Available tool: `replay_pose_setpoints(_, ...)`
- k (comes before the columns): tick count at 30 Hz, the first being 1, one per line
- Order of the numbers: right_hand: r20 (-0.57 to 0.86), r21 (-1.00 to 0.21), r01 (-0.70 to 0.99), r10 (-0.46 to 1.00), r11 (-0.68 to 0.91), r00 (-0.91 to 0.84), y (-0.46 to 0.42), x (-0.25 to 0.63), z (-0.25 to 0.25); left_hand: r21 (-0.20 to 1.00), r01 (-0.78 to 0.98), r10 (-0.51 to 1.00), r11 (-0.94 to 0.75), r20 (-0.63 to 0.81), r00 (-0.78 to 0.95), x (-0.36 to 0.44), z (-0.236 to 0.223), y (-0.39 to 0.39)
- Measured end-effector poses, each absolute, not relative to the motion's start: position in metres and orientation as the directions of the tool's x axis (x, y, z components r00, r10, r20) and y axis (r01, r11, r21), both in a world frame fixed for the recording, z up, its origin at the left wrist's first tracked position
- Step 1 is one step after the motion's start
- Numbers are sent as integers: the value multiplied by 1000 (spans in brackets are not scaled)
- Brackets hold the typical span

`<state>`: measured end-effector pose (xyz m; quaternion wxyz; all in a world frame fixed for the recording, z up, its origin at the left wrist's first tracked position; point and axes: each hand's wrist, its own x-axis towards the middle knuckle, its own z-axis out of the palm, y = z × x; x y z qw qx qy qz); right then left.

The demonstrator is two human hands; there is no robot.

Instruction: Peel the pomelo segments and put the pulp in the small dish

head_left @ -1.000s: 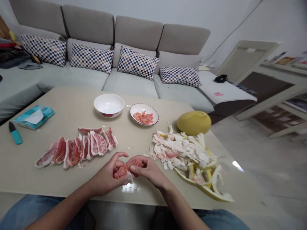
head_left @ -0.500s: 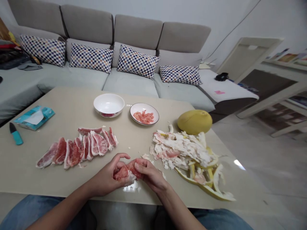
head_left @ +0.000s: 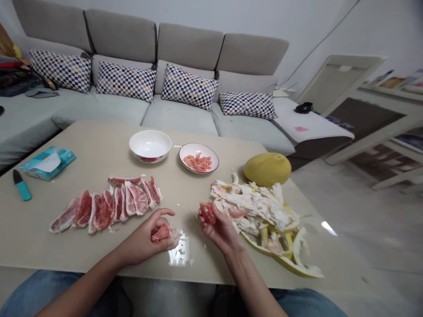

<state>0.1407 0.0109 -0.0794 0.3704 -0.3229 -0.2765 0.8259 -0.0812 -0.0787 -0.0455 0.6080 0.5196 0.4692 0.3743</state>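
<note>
The left hand [head_left: 142,241] and right hand [head_left: 220,230] are holding apart. The left is curling around a pomelo segment [head_left: 161,233] trailing white membrane, and the right is pinching a torn red chunk [head_left: 207,213] between fingers and thumb — just beside a heap of pith and rind [head_left: 254,204]. A long row of membrane-edged segments [head_left: 105,206] is lying on the table [head_left: 82,136]; a plate [head_left: 198,145] is holding small pulp bits, a white bowl [head_left: 150,143] a few more. Left over: most of that row, plus a yellow pomelo [head_left: 267,169] sitting whole — on the side showing, anyway.
</note>
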Motion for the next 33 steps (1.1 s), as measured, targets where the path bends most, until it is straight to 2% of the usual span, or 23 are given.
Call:
replay_pose_setpoints(3,-385,-639,-431,750,-637,-538,12,143,-78,980,88,948,179,-196,253,-85,-46,-73)
replay_pose_setpoints(8,-435,-568,-429,698,-703,-568,6,129,-79,929,350,964,117,-191,185,-89,-60,-66)
replay_pose_setpoints(15,-398,-694,-315,709,-648,-582,2,115,-73,764,639,979,-82,-59,196,-96,-70,-67)
replay_pose_setpoints(21,-365,-808,-174,711,-562,-601,-1,111,-65,551,824,975,-132,-80,209,-99,-72,-70)
replay_pose_setpoints(24,-378,-834,-122,719,-538,-583,-2,111,-63,496,855,973,-150,-82,218,-98,-71,-73)
replay_pose_setpoints(29,-376,-886,-13,732,-464,-568,-5,112,-57,557,811,980,-180,30,197,-94,-63,-74)
replay_pose_setpoints(31,-323,-924,32,733,-381,-599,-6,112,-51,655,739,986,-161,71,151,-93,-56,-75)
replay_pose_setpoints(33,-260,-961,97,721,-260,-642,-6,111,-44,800,594,996,-81,37,85,-91,-47,-75)
